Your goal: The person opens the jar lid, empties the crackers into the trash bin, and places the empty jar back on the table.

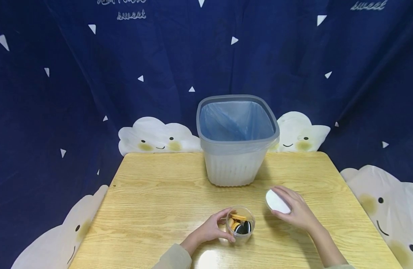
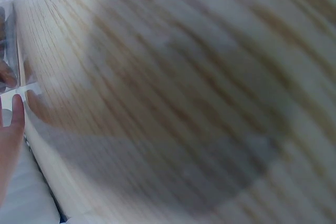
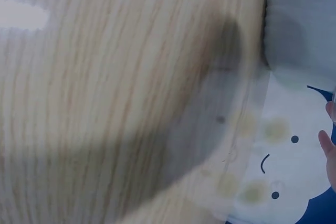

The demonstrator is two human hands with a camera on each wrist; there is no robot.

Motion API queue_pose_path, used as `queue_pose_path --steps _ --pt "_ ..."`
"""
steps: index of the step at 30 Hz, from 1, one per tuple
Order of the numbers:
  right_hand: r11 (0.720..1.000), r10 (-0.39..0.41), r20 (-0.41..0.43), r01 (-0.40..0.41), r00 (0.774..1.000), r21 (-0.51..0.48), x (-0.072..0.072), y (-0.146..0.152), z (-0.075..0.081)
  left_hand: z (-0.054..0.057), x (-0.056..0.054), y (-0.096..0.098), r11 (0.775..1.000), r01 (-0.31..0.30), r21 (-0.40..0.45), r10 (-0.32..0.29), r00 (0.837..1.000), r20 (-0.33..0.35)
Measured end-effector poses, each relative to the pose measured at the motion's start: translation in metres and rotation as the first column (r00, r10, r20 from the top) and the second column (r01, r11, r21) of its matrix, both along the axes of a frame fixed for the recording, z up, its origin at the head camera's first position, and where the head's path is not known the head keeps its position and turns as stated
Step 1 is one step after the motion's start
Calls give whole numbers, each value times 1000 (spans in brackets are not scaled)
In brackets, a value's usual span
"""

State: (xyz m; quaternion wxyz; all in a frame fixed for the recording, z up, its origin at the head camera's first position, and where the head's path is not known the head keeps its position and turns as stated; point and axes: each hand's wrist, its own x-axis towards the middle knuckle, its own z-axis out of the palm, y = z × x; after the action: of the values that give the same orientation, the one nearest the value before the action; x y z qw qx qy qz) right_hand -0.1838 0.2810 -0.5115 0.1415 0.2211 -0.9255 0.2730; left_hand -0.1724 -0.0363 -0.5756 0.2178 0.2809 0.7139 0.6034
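Note:
My left hand (image 1: 211, 227) grips the side of a clear round jar (image 1: 241, 239) standing on the table, thumb in front and fingers behind. Inside the open-topped jar lie several cookies, golden ones (image 1: 239, 217) and black-and-white sandwich ones (image 1: 240, 229). At the left edge of the left wrist view, part of the jar (image 2: 8, 45) and a finger (image 2: 18, 109) show. To the right of the jar, my right hand (image 1: 295, 209) holds a white round lid (image 1: 277, 201) by its edge, tilted above the table. Only fingertips (image 3: 326, 144) of this hand appear in the right wrist view.
A trash bin (image 1: 231, 164) with a grey rim and a bluish plastic liner stands at the table's back, beyond both hands. The wooden table (image 1: 152, 194) meets a dark blue curtain (image 1: 159, 56) with white clouds and triangles.

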Motion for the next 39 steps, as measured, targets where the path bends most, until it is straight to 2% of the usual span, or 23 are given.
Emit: queue_pose_path --steps 5,14,27,39 --pt "999 -33 7 33 999 -10 -1 6 -8 -2 -1 0 1000 -3 0 3 1000 -19" --pt "996 -88 13 89 996 -20 0 13 -20 0 0 1 1000 -6 -7 6 1000 -2" --pt "991 -128 3 128 992 -24 0 21 -37 -3 -1 1 1000 -6 -7 6 999 -39" --pt "984 -178 -19 178 984 -24 2 29 -49 -3 -1 1 1000 -17 -18 16 999 -35"
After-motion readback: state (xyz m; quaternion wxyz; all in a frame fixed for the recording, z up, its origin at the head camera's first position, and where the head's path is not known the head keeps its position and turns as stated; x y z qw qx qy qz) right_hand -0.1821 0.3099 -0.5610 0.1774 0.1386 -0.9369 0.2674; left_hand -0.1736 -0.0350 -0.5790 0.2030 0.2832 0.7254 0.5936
